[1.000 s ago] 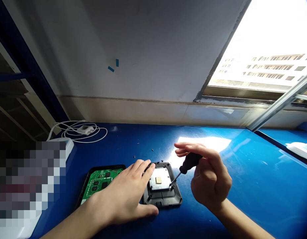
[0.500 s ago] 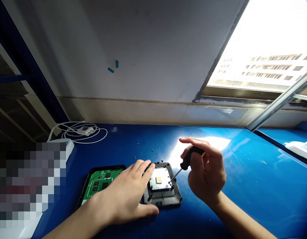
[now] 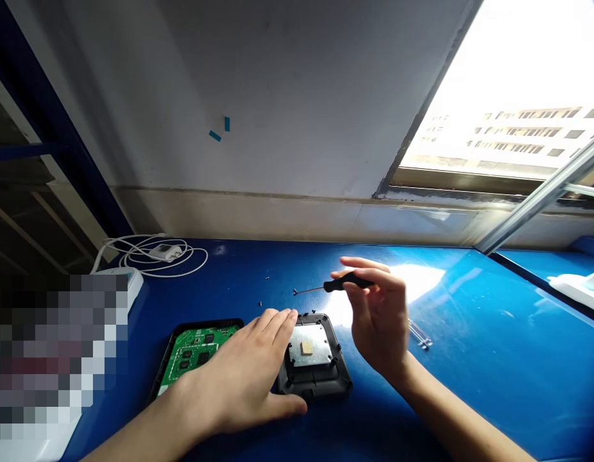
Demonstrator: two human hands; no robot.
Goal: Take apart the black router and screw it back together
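Observation:
My right hand (image 3: 381,314) grips a black-handled screwdriver (image 3: 345,281), its thin shaft pointing left. The tip meets a small screw (image 3: 295,292) on the blue table. My left hand (image 3: 251,362) lies flat with fingers stretched, resting over the left side of a black plastic cover (image 3: 320,386). A silvery metal plate (image 3: 316,337) with a beige square pad (image 3: 307,348) sits inside that cover. Left of it, partly hidden by my left hand and forearm, is a green circuit board (image 3: 195,346) in a black housing (image 3: 162,366).
Two more small screws, one nearer (image 3: 260,303) and one farther (image 3: 266,278), lie on the blue table (image 3: 494,359). Thin metal pieces (image 3: 420,337) lie beside my right wrist. A white cable with a plug adapter (image 3: 165,253) is coiled at the back left. A wall and window stand behind.
My right hand has swung the screwdriver from the metal plate up and left to the loose screw on the table. The left hand has stayed in place.

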